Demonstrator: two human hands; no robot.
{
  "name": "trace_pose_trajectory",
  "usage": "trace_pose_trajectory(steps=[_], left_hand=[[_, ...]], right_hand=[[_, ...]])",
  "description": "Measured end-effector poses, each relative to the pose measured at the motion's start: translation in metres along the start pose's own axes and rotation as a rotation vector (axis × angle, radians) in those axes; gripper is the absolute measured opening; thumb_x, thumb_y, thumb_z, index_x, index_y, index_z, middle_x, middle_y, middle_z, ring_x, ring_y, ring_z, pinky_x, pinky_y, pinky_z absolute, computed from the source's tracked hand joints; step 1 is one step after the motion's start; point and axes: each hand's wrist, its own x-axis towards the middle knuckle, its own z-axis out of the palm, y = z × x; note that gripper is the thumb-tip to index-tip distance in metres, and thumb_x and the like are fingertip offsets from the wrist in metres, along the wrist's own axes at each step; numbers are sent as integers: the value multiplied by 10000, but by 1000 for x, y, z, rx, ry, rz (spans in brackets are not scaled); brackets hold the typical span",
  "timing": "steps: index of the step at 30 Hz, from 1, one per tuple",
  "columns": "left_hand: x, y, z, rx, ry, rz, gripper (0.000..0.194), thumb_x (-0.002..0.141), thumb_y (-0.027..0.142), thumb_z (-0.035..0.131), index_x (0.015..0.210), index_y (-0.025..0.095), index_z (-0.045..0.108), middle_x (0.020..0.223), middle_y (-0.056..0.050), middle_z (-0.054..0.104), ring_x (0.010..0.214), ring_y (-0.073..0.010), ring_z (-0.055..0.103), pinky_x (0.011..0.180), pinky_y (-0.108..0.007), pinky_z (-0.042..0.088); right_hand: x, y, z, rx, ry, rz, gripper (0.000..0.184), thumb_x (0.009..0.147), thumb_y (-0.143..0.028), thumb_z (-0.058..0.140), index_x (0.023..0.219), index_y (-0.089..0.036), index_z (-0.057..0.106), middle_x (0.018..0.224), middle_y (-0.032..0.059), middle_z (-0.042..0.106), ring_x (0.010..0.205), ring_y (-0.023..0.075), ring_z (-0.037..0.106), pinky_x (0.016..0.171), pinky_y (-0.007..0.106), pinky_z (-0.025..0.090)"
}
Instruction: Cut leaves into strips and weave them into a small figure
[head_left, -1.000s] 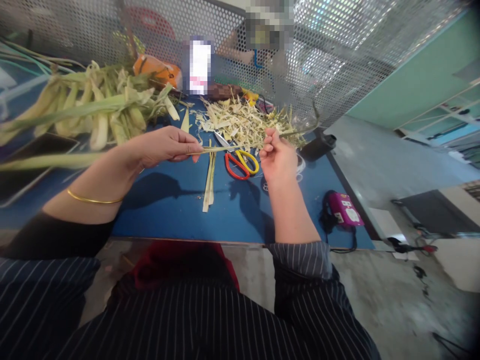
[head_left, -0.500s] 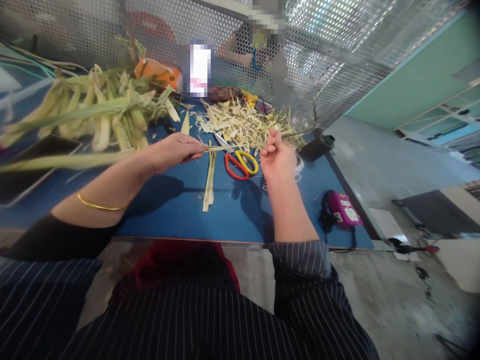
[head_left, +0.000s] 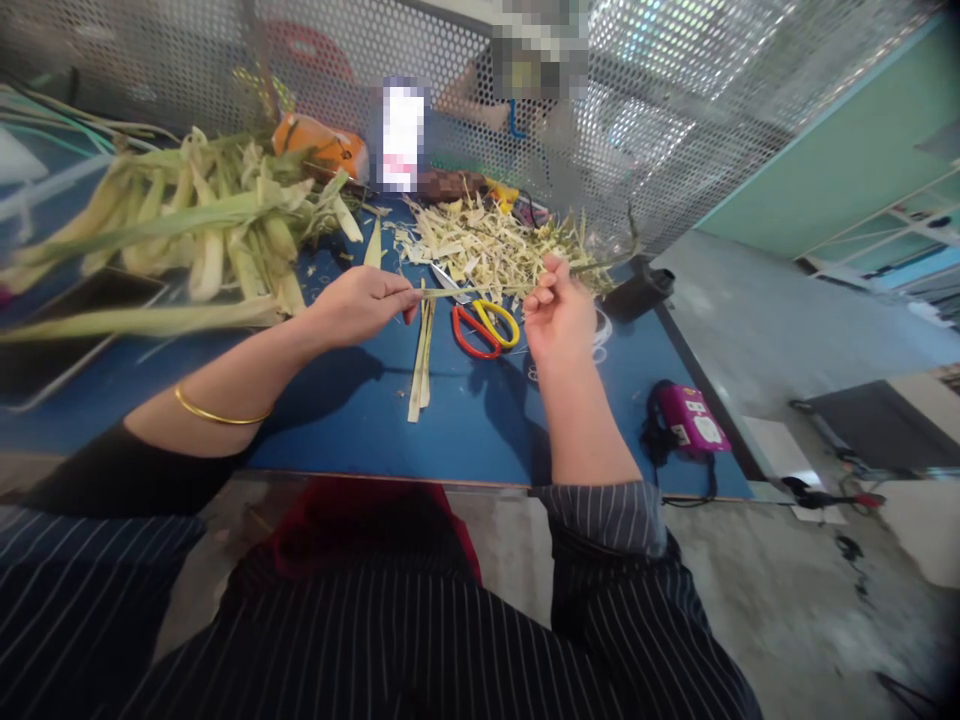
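Observation:
A thin pale-green plant strip [head_left: 472,291] stretches between my two hands above the table. My left hand [head_left: 365,303] pinches its left end between thumb and fingers. My right hand [head_left: 559,310], palm turned up, has its curled fingers closed on the other end, and a darker stem tip sticks out past it to the right. Below the strip lie scissors [head_left: 486,330] with one red and one yellow handle, blades pointing to the back left. Next to them, a few flat cut strips [head_left: 421,370] rest on the blue table [head_left: 457,435].
Long leafy stalks [head_left: 210,230] are heaped at the left, partly over a dark flat tray [head_left: 71,370]. Pale shavings [head_left: 487,245] are piled at the back. A purple box [head_left: 690,418] with a cable, a black cylinder [head_left: 641,292] and an orange packet [head_left: 319,148] also stand there.
My left hand has shifted slightly to the right, along with a small shift of the whole view. Both hands still hold the strip.

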Motion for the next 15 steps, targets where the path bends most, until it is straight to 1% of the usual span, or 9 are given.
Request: trace_pose_trajectory(steps=[2,3,5,7,9,11,13,15], left_hand=[[2,-6,0,16,-121,-37,415,871,460,447,662,169,656,597,-17,582,549,-118,483,559,-249,339],[3,-8,-1,11,-158,-64,426,868,487,450,680,171,664,611,-24,597,551,-122,498,556,-249,345],[2,-8,-3,-35,-184,-104,424,859,529,462,772,174,677,650,-33,623,549,-125,518,551,-248,361],[1,-5,-4,-95,-185,-121,443,866,551,445,868,175,680,698,-47,643,552,-129,538,545,-250,374],[0,-3,-3,-104,-162,-127,461,855,563,461,976,175,678,758,-62,662,590,-144,574,563,-256,395],[0,-4,1,-17,-78,-104,505,772,559,588,1093,174,653,814,-67,675,671,-171,609,625,-273,424],[2,-6,8,100,13,-68,551,696,507,684,1131,171,643,857,-70,685,765,-202,625,701,-303,441],[3,-8,15,110,81,-11,496,702,422,690,1124,165,649,927,-78,692,846,-215,625,766,-324,445]], right_hand=[[1,3,-1,-16,-2,-19,162,911,-259,529,803,-183,623,577,-95,457,425,-8,396,459,125,380],[1,5,-1,-29,-5,-30,146,898,-273,549,809,-188,626,582,-95,461,431,-8,404,469,127,390],[1,10,-1,-52,-19,-54,130,870,-307,589,818,-196,632,591,-94,472,446,-5,425,490,133,418],[-1,15,1,-61,-43,-69,137,853,-328,610,820,-197,636,597,-90,484,458,-1,442,501,139,440],[-5,18,4,-66,-67,-61,142,853,-326,607,817,-193,640,600,-84,498,466,3,451,503,142,454],[-11,21,9,-77,-84,-32,142,863,-316,591,822,-192,646,601,-81,506,471,7,455,502,141,458],[-17,24,13,-90,-110,8,143,859,-322,597,827,-195,652,606,-81,510,470,6,457,502,142,457],[-22,27,16,-101,-161,29,154,835,-352,632,833,-200,656,615,-83,516,466,5,465,501,149,461]])
